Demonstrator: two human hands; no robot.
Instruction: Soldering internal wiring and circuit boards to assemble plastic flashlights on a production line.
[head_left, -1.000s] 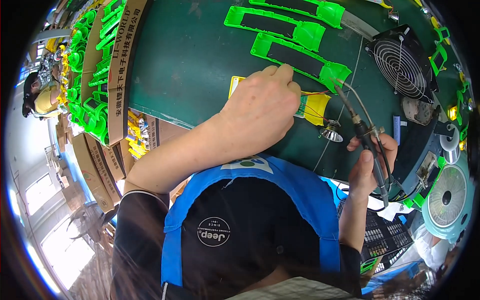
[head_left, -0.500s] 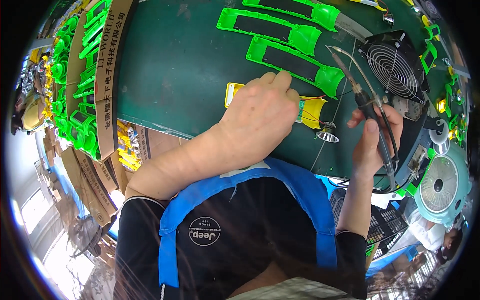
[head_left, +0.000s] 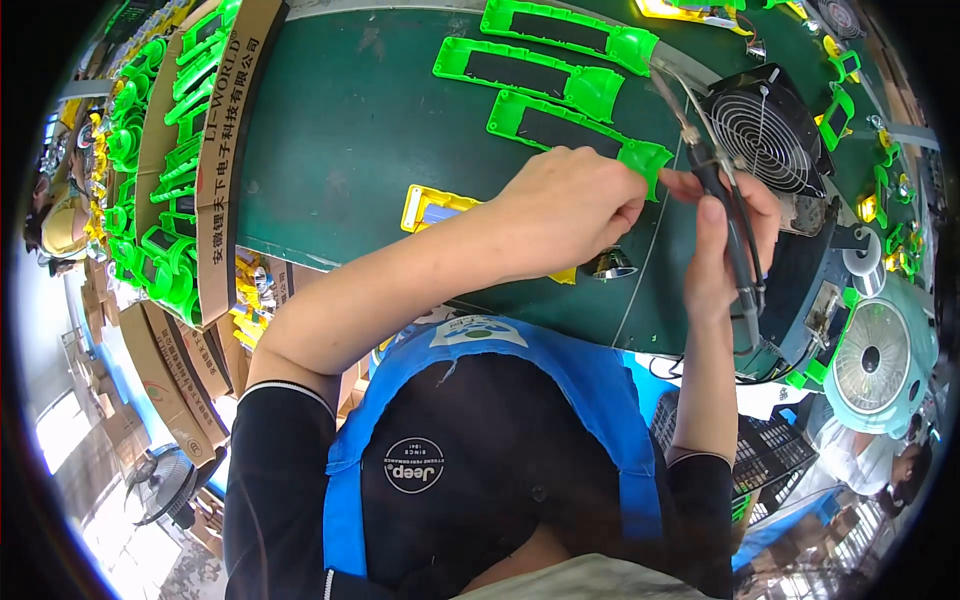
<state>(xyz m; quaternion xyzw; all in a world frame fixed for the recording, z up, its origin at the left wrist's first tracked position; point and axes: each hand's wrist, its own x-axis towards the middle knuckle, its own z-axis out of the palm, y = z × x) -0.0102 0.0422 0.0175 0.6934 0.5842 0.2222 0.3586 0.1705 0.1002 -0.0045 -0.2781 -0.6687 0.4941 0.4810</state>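
My right hand (head_left: 728,235) is wrapped round a soldering iron (head_left: 735,215), its tip slanting up toward the far side. Close to it, my left hand (head_left: 590,205) has its fingers curled in a pinch beside the flared end of the nearest green plastic housing (head_left: 645,158). Whatever those fingers hold is hidden. Beneath my left forearm lies a yellow plastic housing (head_left: 412,212) with a blue cylindrical cell (head_left: 438,213); its middle is covered by the arm. A shiny reflector cup (head_left: 613,264) rests by the housing's right end, below my left hand.
Two more green housings (head_left: 607,90) (head_left: 630,45) lie farther off on the green table (head_left: 330,130). A black fan with a wire guard (head_left: 765,130) stands at the right. A cardboard box (head_left: 228,150) of green parts stands left; a turquoise fan (head_left: 870,360) is at lower right.
My left hand has moved right, close to my right hand. My right hand and the iron have shifted slightly left and up. The yellow housing sits farther left in view.
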